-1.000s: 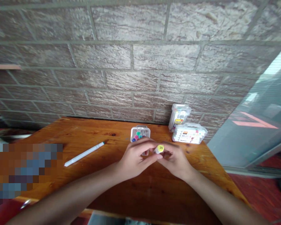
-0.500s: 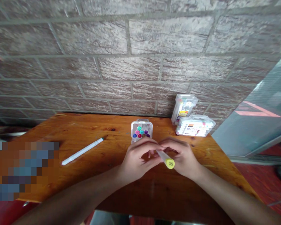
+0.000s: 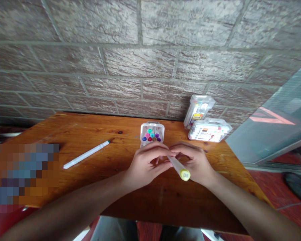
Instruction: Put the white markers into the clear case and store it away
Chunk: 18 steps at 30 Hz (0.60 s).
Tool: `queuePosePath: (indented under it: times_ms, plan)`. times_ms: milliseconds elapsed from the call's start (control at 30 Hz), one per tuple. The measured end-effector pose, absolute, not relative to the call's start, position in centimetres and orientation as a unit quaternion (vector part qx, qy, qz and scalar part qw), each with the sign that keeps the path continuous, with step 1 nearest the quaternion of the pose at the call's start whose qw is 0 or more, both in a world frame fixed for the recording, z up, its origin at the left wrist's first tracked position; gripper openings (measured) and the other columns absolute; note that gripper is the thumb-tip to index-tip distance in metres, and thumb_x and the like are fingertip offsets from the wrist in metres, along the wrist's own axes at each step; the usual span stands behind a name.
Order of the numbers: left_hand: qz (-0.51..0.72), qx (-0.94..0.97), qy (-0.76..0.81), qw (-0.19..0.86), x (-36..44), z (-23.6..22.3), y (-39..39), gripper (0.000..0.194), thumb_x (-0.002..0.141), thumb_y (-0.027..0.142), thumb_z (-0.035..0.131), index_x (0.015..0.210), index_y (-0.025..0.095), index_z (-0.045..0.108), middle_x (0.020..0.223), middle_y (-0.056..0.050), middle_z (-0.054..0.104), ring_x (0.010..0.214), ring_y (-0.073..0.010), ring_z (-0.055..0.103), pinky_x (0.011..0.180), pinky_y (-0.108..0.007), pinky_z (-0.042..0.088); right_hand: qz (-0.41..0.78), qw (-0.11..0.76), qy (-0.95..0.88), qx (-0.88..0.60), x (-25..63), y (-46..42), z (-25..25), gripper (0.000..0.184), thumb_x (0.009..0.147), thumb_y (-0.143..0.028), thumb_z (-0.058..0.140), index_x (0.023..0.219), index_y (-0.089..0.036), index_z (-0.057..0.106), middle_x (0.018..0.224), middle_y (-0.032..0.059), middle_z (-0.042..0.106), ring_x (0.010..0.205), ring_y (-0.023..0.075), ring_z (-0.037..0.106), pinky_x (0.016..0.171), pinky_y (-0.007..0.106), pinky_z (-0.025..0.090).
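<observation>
A white marker [image 3: 177, 165] with a yellow end marked 35 points back toward me, tilted above the table. My left hand [image 3: 145, 164] is closed, its fingertips pinching at the marker's far part. From the other side, my right hand [image 3: 197, 164] has its bent fingers closed on the same part; the far tip is hidden behind the fingers. Just beyond my hands stands a clear plastic case [image 3: 142, 131] holding several markers with teal, pink, blue, red and purple ends. My left hand partly covers its near side.
Another white marker [image 3: 86, 155] with a dark green end lies on the wooden table [image 3: 95, 125] at the left. Two clear marker cases, one upright [image 3: 197, 112] and one lower and wider [image 3: 209, 130], stand at the back right. A brick wall [image 3: 120, 63] rises behind.
My view has tilted slightly, so the table sits a little higher in the picture. Both hands keep their hold on the yellow-ended marker, which has hardly moved.
</observation>
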<state>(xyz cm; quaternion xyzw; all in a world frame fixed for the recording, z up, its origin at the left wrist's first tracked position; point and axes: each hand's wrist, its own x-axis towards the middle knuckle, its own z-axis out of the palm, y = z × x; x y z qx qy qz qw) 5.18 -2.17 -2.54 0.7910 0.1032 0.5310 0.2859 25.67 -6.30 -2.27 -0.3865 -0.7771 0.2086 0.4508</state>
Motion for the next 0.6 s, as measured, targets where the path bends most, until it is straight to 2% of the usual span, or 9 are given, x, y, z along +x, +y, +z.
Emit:
queuePosePath:
  times_ms: [133, 600]
  plan:
    - [0.526, 0.795, 0.108, 0.282, 5.05, -2.64, -2.05, 0.020, 0.087, 0.013, 0.081, 0.106, 0.018, 0.078, 0.098, -0.009, 0.075, 0.081, -0.0153, 0.071, 0.070, -0.025, 0.057, 0.211, 0.452, -0.780, -0.377, 25.70, -6.20, -2.43, 0.011, 0.092, -0.019, 0.076, 0.103, -0.021, 0.074, 0.097, 0.0076, 0.076, 0.078, 0.0197, 0.074, 0.066, 0.031, 0.061]
    - [0.531, 0.793, 0.105, 0.281, 4.99, -3.04, -2.01, 0.024, 0.083, 0.009, 0.084, 0.106, 0.017, 0.077, 0.098, -0.006, 0.073, 0.072, -0.0109, 0.065, 0.062, -0.021, 0.053, 0.203, 0.467, -0.786, -0.351, 25.64, -5.93, -2.87, 0.015, 0.090, -0.012, 0.076, 0.104, -0.018, 0.074, 0.094, 0.0074, 0.074, 0.073, 0.0165, 0.072, 0.063, 0.027, 0.059]
